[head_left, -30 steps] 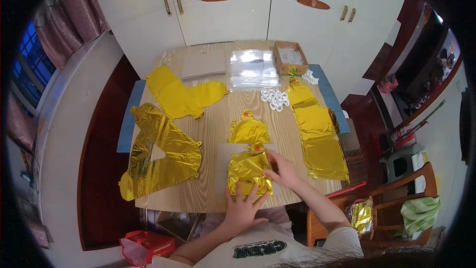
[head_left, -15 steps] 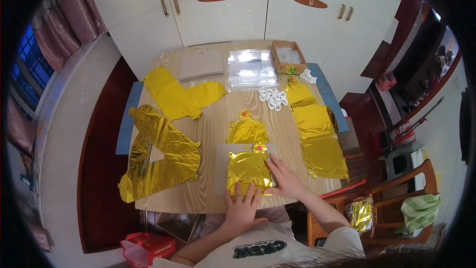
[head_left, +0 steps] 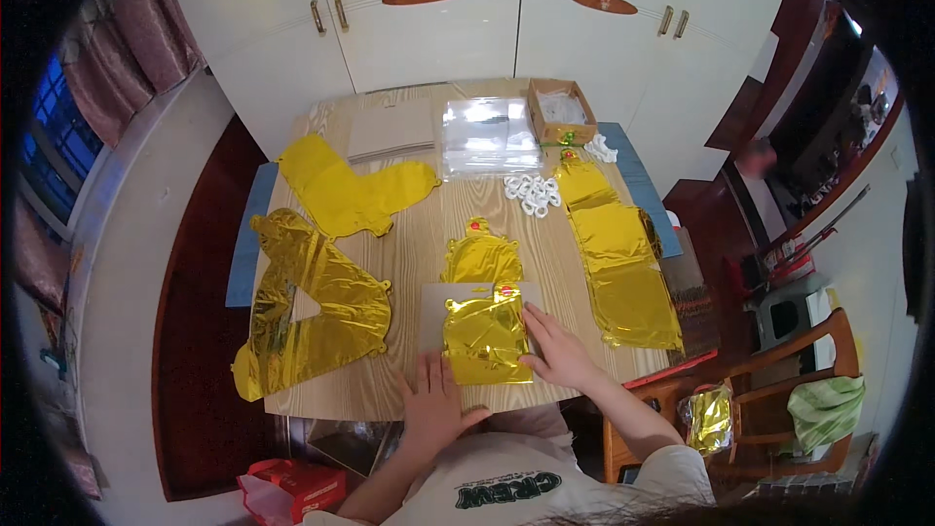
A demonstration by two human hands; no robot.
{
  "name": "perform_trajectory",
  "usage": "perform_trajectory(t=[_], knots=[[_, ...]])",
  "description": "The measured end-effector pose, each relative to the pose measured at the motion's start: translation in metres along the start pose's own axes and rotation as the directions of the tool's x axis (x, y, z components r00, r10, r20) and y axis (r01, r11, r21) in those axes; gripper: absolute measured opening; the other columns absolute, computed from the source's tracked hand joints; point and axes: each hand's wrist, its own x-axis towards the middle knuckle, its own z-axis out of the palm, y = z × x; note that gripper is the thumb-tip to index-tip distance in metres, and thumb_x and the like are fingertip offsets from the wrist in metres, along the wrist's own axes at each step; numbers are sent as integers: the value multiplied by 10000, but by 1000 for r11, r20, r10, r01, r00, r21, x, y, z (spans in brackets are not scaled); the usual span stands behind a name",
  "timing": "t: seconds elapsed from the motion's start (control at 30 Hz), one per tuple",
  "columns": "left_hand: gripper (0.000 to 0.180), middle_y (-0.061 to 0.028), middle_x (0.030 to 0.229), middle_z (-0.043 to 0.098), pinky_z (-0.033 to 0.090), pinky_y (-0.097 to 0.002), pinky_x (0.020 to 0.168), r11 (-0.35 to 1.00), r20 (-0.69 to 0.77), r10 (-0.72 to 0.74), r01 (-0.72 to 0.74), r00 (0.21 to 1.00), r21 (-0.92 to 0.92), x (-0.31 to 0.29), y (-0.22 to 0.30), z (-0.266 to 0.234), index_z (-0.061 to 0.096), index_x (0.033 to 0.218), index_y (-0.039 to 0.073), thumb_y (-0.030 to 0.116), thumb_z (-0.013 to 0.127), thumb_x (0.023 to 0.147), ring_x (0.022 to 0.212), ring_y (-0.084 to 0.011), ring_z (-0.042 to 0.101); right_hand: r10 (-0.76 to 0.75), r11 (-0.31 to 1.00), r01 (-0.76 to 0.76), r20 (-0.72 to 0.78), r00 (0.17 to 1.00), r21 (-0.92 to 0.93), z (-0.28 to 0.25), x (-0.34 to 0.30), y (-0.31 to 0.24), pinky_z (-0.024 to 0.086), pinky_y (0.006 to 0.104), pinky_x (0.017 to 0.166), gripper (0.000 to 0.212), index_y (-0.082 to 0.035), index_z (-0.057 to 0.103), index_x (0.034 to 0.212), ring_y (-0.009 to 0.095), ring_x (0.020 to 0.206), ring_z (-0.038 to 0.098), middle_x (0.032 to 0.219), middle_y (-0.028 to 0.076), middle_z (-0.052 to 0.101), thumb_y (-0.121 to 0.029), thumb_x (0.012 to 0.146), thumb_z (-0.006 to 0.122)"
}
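A folded gold foil balloon (head_left: 485, 336) lies flat on a grey-beige card sheet (head_left: 430, 317) near the table's front edge. My right hand (head_left: 563, 349) rests along its right side, fingers stretched out and touching the foil and card edge. At the card's lower left corner lies my left hand (head_left: 433, 407), open, its fingers flat and spread, apart from the foil. Just beyond the card is another gold foil piece (head_left: 484, 258) with a red spot at its top, partly covered by the card.
Large gold foil balloons lie flat at left (head_left: 336, 321) and right (head_left: 623, 273). Behind are a matte yellow foil (head_left: 355, 190), card sheets (head_left: 392, 127), clear plastic bags (head_left: 487, 136), white rings (head_left: 533, 195) and a cardboard box (head_left: 562, 112). A wooden chair (head_left: 838, 360) stands at right.
My left hand has moved left and off the foil's lower edge, down to the card's corner. My right hand stays at the foil's right side.
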Motion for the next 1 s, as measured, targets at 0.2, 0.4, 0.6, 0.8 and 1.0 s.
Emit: perform_trajectory(t=[0.2,0.4,0.6,0.8,1.0], knots=[[1111,-297,1457,364,212,-628,1109,986,-15,-83,80,996,-148,4,10,-11,351,1400,-121,740,584,738,1377,-454,323,22,1000,-21,-9,1000,23,0,1,1,382,464,1085,788,-33,296,1472,417,1298,436,1468,233,375,-247,829,699],[1053,-257,1453,383,220,-641,1093,880,-153,314,-348,937,-324,23,56,6,411,1395,-58,752,565,738,1356,-457,329,-3,999,5,-44,999,41,6,3,4,390,453,1078,777,-22,304,1465,405,1299,439,1459,221,397,-230,829,698],[1031,-277,1490,298,176,-761,1022,949,-23,223,-223,974,-224,25,37,5,449,1426,91,812,558,698,1356,-578,219,23,999,-22,-39,999,38,4,1,3,390,453,1079,764,-16,309,1460,397,1303,438,1460,229,394,-221,831,693],[1043,-274,1518,252,150,-772,1022,971,22,186,-180,982,-157,22,35,6,442,1433,84,814,556,697,1380,-588,140,64,989,-48,-118,991,139,4,-3,2,394,451,1065,530,0,476,1265,427,1302,427,1429,247,406,-231,840,695],[1061,-283,1511,268,141,-777,1019,970,27,182,-175,983,-169,23,35,6,423,1438,54,810,552,704,1374,-596,151,120,991,-105,-194,974,87,15,-10,-3,395,460,1012,298,-24,616,851,402,1238,441,1261,206,506,-266,765,766]])
